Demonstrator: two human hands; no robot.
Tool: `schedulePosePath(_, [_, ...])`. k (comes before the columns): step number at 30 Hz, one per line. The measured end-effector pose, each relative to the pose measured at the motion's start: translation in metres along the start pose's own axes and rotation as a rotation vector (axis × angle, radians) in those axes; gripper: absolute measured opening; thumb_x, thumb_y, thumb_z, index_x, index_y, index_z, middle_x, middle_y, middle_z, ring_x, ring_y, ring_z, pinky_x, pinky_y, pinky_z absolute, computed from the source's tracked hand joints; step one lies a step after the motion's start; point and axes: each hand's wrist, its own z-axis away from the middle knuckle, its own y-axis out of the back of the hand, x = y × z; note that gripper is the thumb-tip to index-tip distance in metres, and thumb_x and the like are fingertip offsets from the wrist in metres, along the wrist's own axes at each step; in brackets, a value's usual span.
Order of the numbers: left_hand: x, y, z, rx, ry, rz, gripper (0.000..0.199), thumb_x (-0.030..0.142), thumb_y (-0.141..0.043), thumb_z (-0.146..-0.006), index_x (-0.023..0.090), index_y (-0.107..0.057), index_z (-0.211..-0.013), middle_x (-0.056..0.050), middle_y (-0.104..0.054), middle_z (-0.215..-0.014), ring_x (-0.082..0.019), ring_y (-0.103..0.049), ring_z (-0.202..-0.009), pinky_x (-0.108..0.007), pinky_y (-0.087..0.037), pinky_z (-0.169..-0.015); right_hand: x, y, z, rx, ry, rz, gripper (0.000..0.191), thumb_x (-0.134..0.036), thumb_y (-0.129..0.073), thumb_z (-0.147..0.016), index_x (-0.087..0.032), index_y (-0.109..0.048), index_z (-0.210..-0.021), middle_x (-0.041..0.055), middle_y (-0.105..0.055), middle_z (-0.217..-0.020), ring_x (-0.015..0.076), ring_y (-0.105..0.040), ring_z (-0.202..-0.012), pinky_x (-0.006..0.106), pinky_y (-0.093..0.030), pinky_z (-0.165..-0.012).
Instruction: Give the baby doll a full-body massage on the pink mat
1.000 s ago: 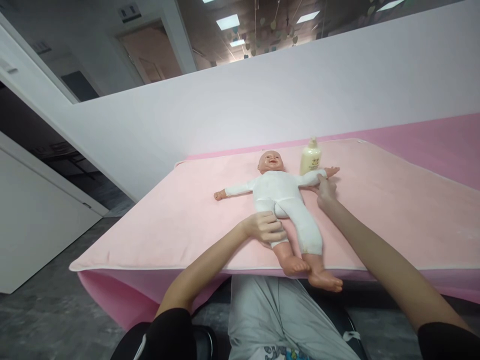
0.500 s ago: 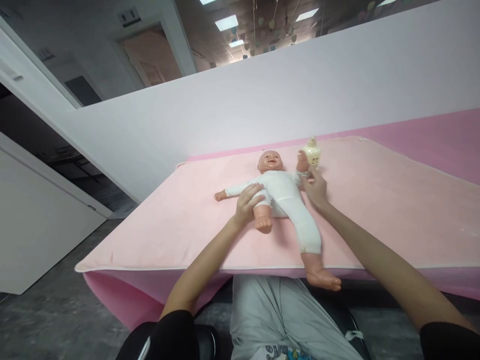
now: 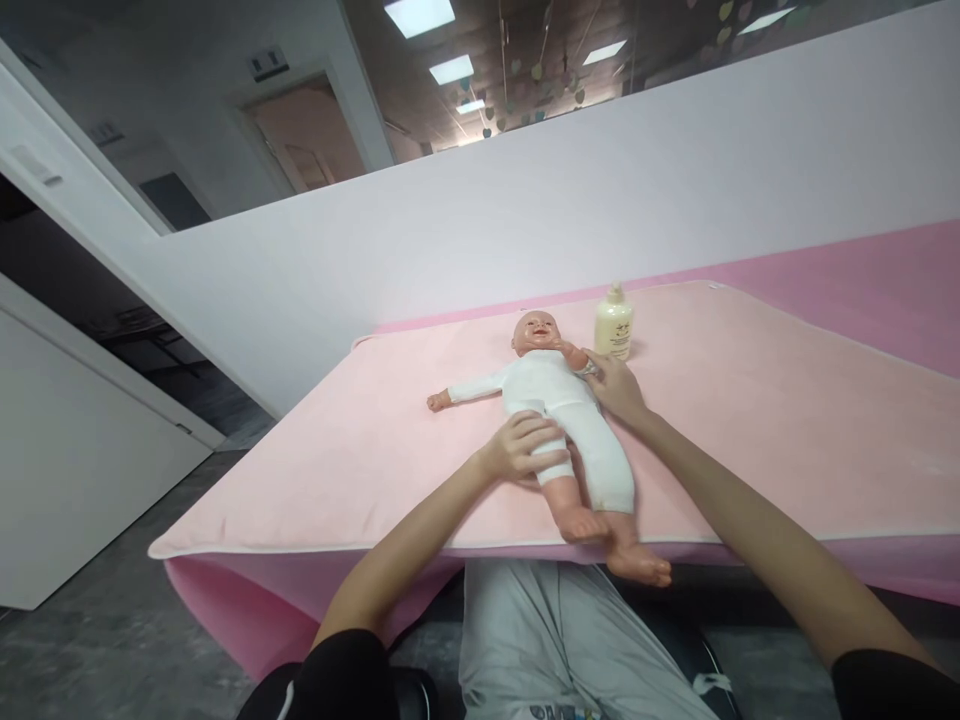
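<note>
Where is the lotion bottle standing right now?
In the head view, the lotion bottle stands upright on the pink mat, right of the baby doll, near its head and just beyond the right hand, which holds the doll's arm.

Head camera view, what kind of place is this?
Probably an infant-care training room in an office-like building: a baby doll lies on a pink padded mat beside a lotion bottle, with a plain partition wall behind.
</note>
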Motion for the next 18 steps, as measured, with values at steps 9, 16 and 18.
schedulePosePath(9, [-0.014, 0.007, -0.001, -0.081, -0.056, 0.201, 0.062, 0.071, -0.05, -0.075, 0.021, -0.062, -0.111, -0.017, -0.063, -0.12, -0.029, -0.054, -0.121, -0.051, -0.044, -0.101, -0.009, 0.007, 0.001, 0.007, -0.037, -0.172, 0.043, -0.029, -0.053, -0.08, -0.022, -0.06, -0.121, 0.009, -0.064, -0.105, 0.0249, -0.056, -0.095, 0.04, -0.046, -0.088])
schedulePosePath(16, [-0.048, 0.008, 0.029, -0.232, 0.513, 0.09, 0.061, 0.06, -0.04, -0.084, 0.014, -0.056, -0.122, -0.018, -0.062, -0.118, -0.03, -0.058, -0.113, -0.047, -0.042, -0.099, -0.005, 0.008, -0.002, 0.17, -0.402, -0.347, 0.047, -0.024, -0.059, -0.067, -0.016, -0.056, -0.113, 0.0104, -0.065, -0.1, 0.0233, -0.06, -0.085, 0.04, -0.049, -0.081])
schedulePosePath(18, [-0.053, 0.008, 0.033, -0.342, 0.721, 0.052, 0.055, 0.055, -0.047, -0.082, 0.016, -0.057, -0.119, -0.016, -0.064, -0.112, -0.03, -0.06, -0.105, -0.044, -0.043, -0.093, -0.002, 0.008, -0.005, 0.239, -0.552, -0.43, 0.052, -0.02, -0.059, -0.063, -0.015, -0.053, -0.115, 0.0118, -0.063, -0.106, 0.0238, -0.06, -0.091, 0.039, -0.05, -0.083])
